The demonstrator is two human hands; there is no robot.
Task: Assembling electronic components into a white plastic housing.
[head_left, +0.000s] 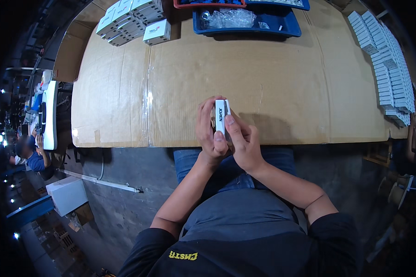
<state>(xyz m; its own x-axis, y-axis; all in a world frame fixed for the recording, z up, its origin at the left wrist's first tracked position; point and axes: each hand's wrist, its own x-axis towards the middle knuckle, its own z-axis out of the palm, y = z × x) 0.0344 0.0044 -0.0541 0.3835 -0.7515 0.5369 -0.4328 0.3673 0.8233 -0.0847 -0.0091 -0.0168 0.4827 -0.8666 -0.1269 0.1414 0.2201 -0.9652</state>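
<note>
A small white box, narrow side up with dark lettering on it, is held in both hands at the near edge of the cardboard-covered table. My left hand wraps its left side, thumb up on the near end. My right hand grips the right side, its thumb pressed along the top face.
A stack of white boxes lies at the far left of the table. A blue tray with clear plastic bags stands at the far middle. Rows of white boxes run along the right edge. Another person sits far left.
</note>
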